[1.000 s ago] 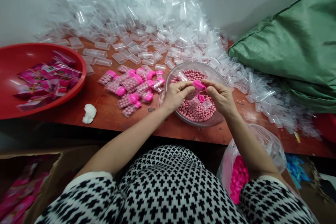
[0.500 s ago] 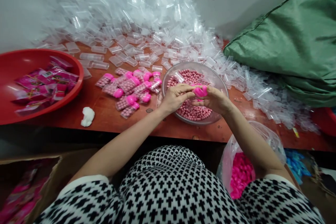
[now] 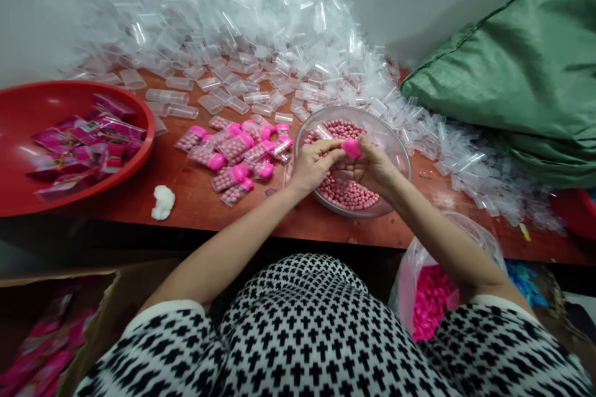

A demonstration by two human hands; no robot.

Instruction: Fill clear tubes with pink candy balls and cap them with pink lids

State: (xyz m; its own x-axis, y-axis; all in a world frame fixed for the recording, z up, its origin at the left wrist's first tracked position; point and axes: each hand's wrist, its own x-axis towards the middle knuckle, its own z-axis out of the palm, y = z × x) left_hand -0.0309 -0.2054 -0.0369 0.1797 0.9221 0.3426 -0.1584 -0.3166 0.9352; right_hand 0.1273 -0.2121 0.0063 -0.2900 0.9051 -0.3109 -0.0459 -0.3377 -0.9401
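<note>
Over the bowl of pink beads, my left hand pinches a bright pink plastic cap between thumb and fingertips. My right hand grips the cap's other side, its lower fingers curled beneath with the palm partly showing. Whether anything else sits inside or under the cap is hidden by my fingers. Below, the clear bowl holds many small pink beads and a clear tube. To the left lies a cluster of bead-filled tubes with pink caps.
Empty clear tubes are heaped along the wall. A red basin with pink packets is at left, near a white wad. A green sack leans at right. Below hangs a bag of pink caps; a cardboard box stands lower left.
The pink piece between my fingers showed a folded, uneven shape before; now it looks like one rounded cap. My hands have shifted slightly, and the whole view has moved a little.
</note>
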